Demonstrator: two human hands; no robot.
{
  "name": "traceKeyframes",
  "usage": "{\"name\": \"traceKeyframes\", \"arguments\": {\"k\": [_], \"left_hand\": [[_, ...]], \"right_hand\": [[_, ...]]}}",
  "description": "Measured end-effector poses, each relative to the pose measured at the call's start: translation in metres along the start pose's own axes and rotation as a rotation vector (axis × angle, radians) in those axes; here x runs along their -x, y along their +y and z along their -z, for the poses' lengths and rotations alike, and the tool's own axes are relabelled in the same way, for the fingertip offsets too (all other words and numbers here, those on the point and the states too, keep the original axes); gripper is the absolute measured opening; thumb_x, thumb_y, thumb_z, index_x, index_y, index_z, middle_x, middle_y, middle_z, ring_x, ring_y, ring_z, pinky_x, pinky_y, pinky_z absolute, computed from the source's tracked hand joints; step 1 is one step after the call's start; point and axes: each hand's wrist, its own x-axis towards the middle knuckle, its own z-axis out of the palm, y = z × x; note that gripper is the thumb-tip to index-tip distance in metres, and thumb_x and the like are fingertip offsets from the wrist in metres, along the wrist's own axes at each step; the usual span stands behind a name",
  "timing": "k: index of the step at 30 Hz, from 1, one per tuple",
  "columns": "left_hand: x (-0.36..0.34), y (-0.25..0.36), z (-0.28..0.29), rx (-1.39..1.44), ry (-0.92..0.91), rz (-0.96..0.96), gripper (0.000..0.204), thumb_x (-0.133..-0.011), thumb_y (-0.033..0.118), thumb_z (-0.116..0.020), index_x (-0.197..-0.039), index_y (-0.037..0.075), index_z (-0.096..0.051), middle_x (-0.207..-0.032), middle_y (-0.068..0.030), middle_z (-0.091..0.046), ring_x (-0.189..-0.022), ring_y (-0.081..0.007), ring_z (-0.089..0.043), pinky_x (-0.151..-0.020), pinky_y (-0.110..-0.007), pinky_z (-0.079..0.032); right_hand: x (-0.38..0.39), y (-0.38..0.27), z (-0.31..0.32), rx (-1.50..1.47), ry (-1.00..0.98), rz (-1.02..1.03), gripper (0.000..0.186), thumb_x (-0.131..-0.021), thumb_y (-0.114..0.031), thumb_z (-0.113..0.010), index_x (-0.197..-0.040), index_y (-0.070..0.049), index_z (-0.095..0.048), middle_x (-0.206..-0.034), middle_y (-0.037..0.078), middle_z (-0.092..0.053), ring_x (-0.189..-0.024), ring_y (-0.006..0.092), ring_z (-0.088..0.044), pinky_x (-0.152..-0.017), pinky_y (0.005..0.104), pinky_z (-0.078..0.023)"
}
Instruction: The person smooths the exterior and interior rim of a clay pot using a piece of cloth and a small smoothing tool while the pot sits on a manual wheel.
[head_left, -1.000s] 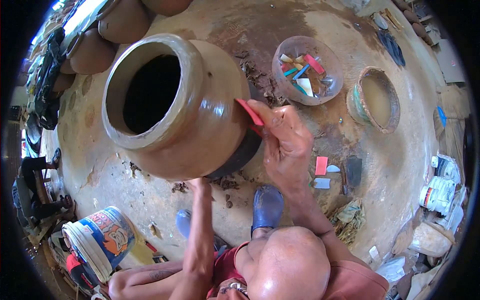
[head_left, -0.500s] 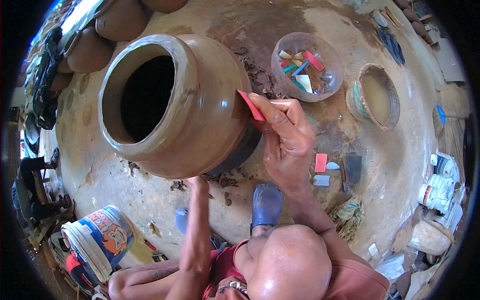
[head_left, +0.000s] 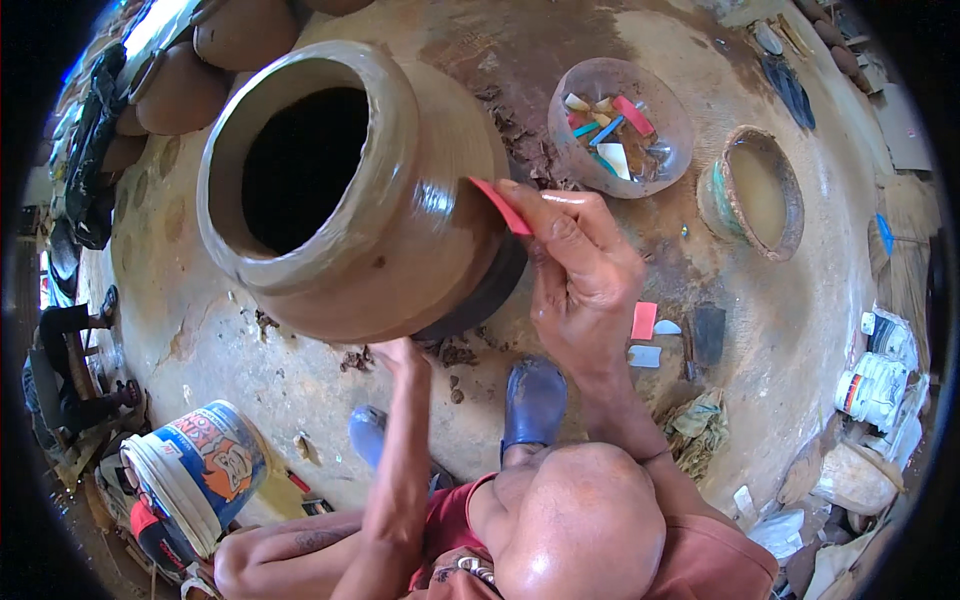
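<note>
A large wet clay pot (head_left: 420, 260), with a wide mouth and glossy shoulder, sits tilted toward the left on a dark base (head_left: 470, 308). My right hand (head_left: 575, 270) grips a thin red scraper (head_left: 500, 207) between thumb and fingers, its edge against the pot's right side. Under the pot's lower edge is my left hand (head_left: 397, 355), its fingers largely hidden by the pot. Beyond my right hand is a plastic bowl (head_left: 672, 160) holding several coloured scrapers. More small flat pieces (head_left: 644, 320) lie on the floor to the right, near a clump of cloth (head_left: 698, 425).
A basin of cloudy water (head_left: 715, 200) stands at right. Several clay pots (head_left: 175, 95) line the back left. A white bucket (head_left: 160, 470) is at lower left; another person's legs (head_left: 70, 390) show at the left edge. Containers and bags (head_left: 865, 390) crowd the right rim.
The marks on the pot's surface have shifted, so it appears turned. My right hand with the red scraper is slightly higher, and my left hand remains beneath the pot.
</note>
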Motion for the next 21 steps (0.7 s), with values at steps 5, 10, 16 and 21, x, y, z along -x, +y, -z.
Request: {"name": "traceKeyframes", "arguments": {"k": [5,10,16,21], "left_hand": [[0.102,0.008,-0.027,0.032,-0.353,0.691,0.08,-0.104,0.07,-0.053,-0.153,0.008,-0.046,-0.131,-0.0193,-0.067,-0.099,-0.0283,-0.073,-0.075,-0.044,-0.06],[-0.024,0.029,0.041,0.174,-0.303,0.069,0.068,-0.108,0.054,-0.056,-0.153,0.005,-0.046,-0.135,-0.015,-0.067,-0.118,-0.0275,-0.067,-0.089,-0.046,-0.059],[0.034,-0.003,-0.023,0.135,0.079,0.191,0.063,-0.108,0.056,-0.056,-0.142,0.003,-0.054,-0.127,-0.0157,-0.07,-0.102,-0.0264,-0.073,-0.082,-0.045,-0.061],[0.092,0.015,-0.029,0.173,-0.324,0.648,0.065,-0.107,0.059,-0.056,-0.136,0.001,-0.055,-0.119,-0.0172,-0.072,-0.086,-0.0287,-0.076,-0.066,-0.036,-0.059]], "right_hand": [[0.004,0.009,0.012,0.06,-0.015,0.016,0.04,-0.09,0.017,-0.066,-0.124,-0.002,-0.078,-0.109,0.014,-0.075,-0.095,0.0242,-0.075,-0.082,0.0331,-0.059],[0.0,-0.002,0.002,-0.02,0.03,0.028,0.05,-0.081,0.004,-0.071,-0.127,-0.012,-0.08,-0.095,0.009,-0.069,-0.081,0.027,-0.067,-0.071,0.0392,-0.055],[-0.008,-0.005,0.013,0.072,-0.055,0.105,0.046,-0.085,0.009,-0.071,-0.127,-0.008,-0.079,-0.099,0.011,-0.069,-0.082,0.0231,-0.068,-0.072,0.0339,-0.056],[-0.005,-0.002,0.019,0.065,-0.055,0.055,0.044,-0.089,0.01,-0.071,-0.128,-0.008,-0.079,-0.098,0.01,-0.069,-0.08,0.0206,-0.068,-0.069,0.0314,-0.055]]}}
